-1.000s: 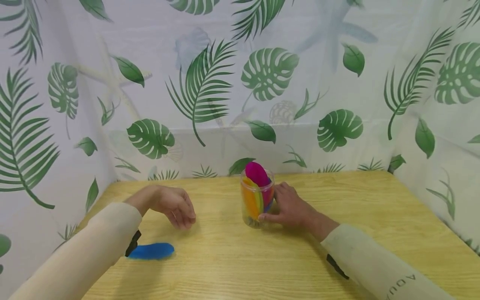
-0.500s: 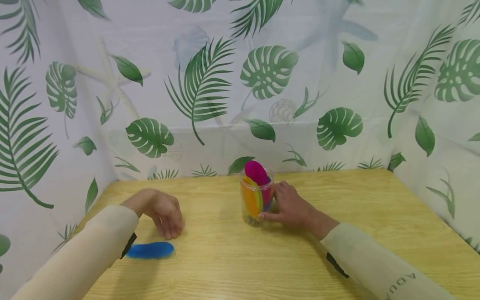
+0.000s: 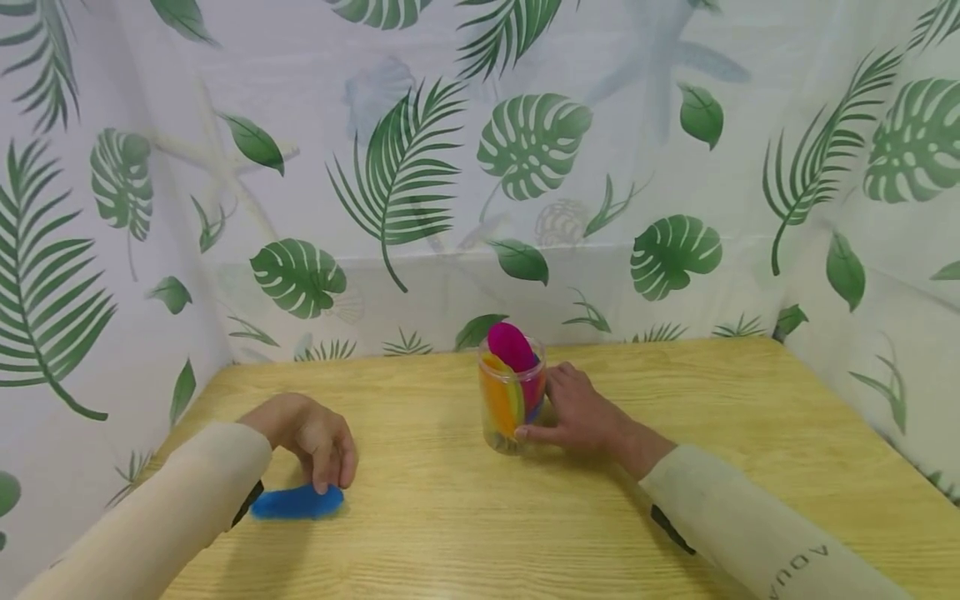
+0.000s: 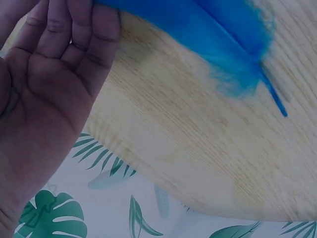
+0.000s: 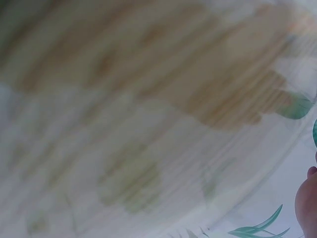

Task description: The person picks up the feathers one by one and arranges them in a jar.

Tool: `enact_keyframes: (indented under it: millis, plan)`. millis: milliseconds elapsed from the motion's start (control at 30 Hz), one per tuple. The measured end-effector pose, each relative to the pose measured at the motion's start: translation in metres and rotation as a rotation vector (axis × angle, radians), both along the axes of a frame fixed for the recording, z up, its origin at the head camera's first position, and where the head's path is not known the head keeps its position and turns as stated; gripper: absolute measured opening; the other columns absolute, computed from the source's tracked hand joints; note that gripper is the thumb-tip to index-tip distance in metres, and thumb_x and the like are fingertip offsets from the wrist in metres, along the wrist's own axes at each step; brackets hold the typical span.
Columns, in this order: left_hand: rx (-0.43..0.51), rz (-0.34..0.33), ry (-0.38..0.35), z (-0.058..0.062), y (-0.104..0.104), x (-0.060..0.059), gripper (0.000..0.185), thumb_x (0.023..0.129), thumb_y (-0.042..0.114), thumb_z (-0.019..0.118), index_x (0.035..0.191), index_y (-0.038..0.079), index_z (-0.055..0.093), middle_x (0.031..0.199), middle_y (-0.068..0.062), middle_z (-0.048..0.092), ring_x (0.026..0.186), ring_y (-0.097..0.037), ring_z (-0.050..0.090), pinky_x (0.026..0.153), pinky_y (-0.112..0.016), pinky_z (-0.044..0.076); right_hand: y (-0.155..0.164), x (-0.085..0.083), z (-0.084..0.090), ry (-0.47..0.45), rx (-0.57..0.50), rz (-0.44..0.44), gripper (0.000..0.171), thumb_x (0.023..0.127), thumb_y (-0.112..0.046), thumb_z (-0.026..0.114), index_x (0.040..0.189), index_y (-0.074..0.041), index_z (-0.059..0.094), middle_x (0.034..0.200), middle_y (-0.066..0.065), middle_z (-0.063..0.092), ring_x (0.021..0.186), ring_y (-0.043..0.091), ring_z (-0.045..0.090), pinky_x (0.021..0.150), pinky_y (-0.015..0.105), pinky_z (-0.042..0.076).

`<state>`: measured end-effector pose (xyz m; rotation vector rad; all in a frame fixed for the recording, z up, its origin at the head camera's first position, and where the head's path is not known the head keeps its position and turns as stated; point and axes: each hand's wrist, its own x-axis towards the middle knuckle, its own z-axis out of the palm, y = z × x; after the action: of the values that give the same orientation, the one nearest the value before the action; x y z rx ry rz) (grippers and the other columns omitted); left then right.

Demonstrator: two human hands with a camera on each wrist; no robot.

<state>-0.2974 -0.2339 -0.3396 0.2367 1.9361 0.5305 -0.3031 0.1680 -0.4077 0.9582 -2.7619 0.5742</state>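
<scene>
A blue feather (image 3: 296,502) lies flat on the wooden table (image 3: 450,517) at the front left. My left hand (image 3: 330,482) reaches down over it, fingertips touching its right end. The left wrist view has the same feather (image 4: 218,34) lying on the wood, with my left hand's (image 4: 74,39) fairly straight fingers resting on its edge. A clear jar (image 3: 512,404) stands upright at the table's middle, with several coloured feathers inside and a magenta one sticking out. My right hand (image 3: 551,408) grips the jar from its right side, thumb in front. The right wrist view is blurred.
White curtains printed with green leaves (image 3: 525,150) close in the table at the back and on both sides. Bare wood stretches to the right of the jar and along the front edge.
My left hand has moved back toward me and down, from the bare wood onto the blue feather. The right hand and the jar have stayed put.
</scene>
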Motion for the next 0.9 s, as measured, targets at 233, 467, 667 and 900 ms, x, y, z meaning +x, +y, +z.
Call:
enact_keyframes:
  millis: [233,467,667,900]
  plan:
    - [0.013,0.004,0.047,-0.005,0.003,0.000,0.020,0.086,-0.009,0.066,0.099,0.003,0.074,0.078,0.005,0.061,0.074,-0.010,0.053,0.074,-0.025,0.051,0.002,0.001,-0.002,-0.005,0.026,-0.010,0.086,0.083,-0.060,0.071,0.143,-0.004,0.046,0.136,0.010,0.057,0.119,0.027,0.045,0.109,0.050,0.037]
    - [0.111,0.159,0.119,0.000,0.005,-0.003,0.012,0.094,0.000,0.062,0.091,0.008,0.070,0.081,0.003,0.056,0.080,-0.013,0.051,0.081,-0.033,0.054,0.001,0.000,0.000,-0.004,0.004,-0.015,0.085,0.082,-0.061,0.071,0.142,-0.006,0.047,0.133,0.008,0.058,0.117,0.025,0.045,0.107,0.049,0.038]
    - [0.192,0.201,0.129,0.008,0.007,-0.002,0.013,0.097,0.002,0.059,0.090,0.006,0.068,0.079,0.000,0.060,0.073,-0.013,0.055,0.073,-0.031,0.054,-0.001,0.000,-0.002,-0.016,-0.006,-0.011,0.083,0.082,-0.061,0.071,0.140,-0.006,0.048,0.132,0.007,0.058,0.118,0.025,0.045,0.107,0.050,0.037]
    - [0.228,0.198,0.145,0.007,0.008,-0.008,0.014,0.098,0.001,0.057,0.094,-0.002,0.070,0.082,-0.009,0.072,0.075,-0.018,0.069,0.076,-0.034,0.059,-0.002,-0.002,-0.001,-0.020,-0.005,-0.020,0.083,0.082,-0.063,0.071,0.139,-0.007,0.048,0.133,0.007,0.058,0.120,0.026,0.045,0.109,0.050,0.038]
